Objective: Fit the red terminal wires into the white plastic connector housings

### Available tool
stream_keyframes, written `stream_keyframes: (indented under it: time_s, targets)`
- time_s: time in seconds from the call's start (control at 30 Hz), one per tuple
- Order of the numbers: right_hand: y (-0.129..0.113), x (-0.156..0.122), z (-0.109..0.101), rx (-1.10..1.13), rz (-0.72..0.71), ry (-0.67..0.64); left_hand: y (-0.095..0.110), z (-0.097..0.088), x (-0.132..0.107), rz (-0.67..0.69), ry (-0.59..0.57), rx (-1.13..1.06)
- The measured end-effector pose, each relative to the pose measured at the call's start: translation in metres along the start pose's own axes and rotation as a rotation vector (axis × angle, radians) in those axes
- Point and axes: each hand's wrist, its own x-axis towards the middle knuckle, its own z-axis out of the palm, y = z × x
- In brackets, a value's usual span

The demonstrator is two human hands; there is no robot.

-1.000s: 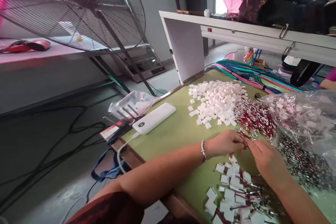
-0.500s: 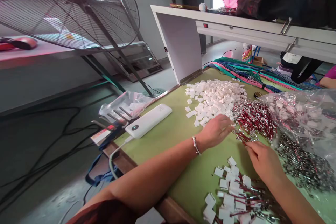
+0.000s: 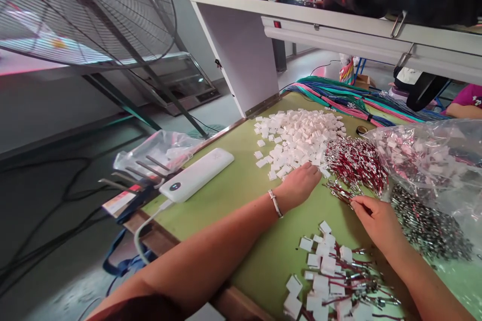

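Observation:
My left hand (image 3: 299, 186) is at the lower right edge of a pile of small white plastic connector housings (image 3: 297, 135). Its fingers are curled together, and what lies under the fingertips is hidden. My right hand (image 3: 376, 218) pinches a red wire between thumb and index finger, by a small bunch of red wires (image 3: 341, 192) with metal terminals. Beyond them lies a larger heap of red terminal wires (image 3: 357, 163). Closer to me, white housings with red wires fitted (image 3: 327, 278) lie in a loose group on the green table (image 3: 263, 246).
A white power bank (image 3: 199, 173) with a cable rests at the left edge, beside a router with antennas (image 3: 146, 175). On the right are a clear plastic bag (image 3: 433, 155) and dark metal-tipped pieces (image 3: 429, 225). Bundled coloured wires (image 3: 339, 98) lie at the back.
My left hand has moved away from the red wires, back to the edge of the housing pile. My right hand stays at the wire bunch. The whole view has shifted slightly.

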Motion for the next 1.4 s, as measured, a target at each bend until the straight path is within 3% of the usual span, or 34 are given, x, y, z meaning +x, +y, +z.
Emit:
stream_keyframes:
  time_s: [0.13,0.3,0.4,0.53,0.6,0.7,0.93,1.1,1.27,1.4]
  targets:
    - [0.000,0.000,-0.002,-0.019,0.007,0.001,-0.001,0.009,0.000,-0.010,0.046,-0.042]
    - [-0.001,-0.001,-0.002,-0.056,-0.021,0.010,0.001,0.006,-0.004,-0.219,0.111,-0.304]
    - [-0.003,-0.002,-0.001,-0.043,-0.076,0.036,0.004,-0.003,-0.009,-0.260,0.180,-0.797]
    - [-0.011,-0.006,0.001,-0.014,-0.127,0.067,0.015,-0.005,-0.012,-0.394,-0.012,-1.599]
    - [-0.016,-0.008,0.001,0.022,-0.128,0.066,0.022,-0.002,-0.013,-0.488,-0.059,-1.842]
    - [-0.021,-0.010,0.002,0.042,-0.107,0.033,0.029,0.002,-0.013,-0.540,-0.077,-2.035]
    - [-0.023,-0.009,0.004,0.045,-0.035,-0.066,0.034,-0.001,-0.017,-0.486,-0.113,-2.103]
    - [-0.023,-0.009,0.003,0.165,0.118,-0.145,0.036,-0.005,-0.018,-0.396,-0.068,-1.912]
    - [-0.022,-0.007,-0.001,0.316,0.226,-0.276,0.036,-0.010,-0.020,-0.191,-0.067,-1.661]
    - [-0.028,-0.006,-0.001,0.283,0.178,-0.251,0.040,-0.003,-0.019,-0.161,-0.116,-1.737]
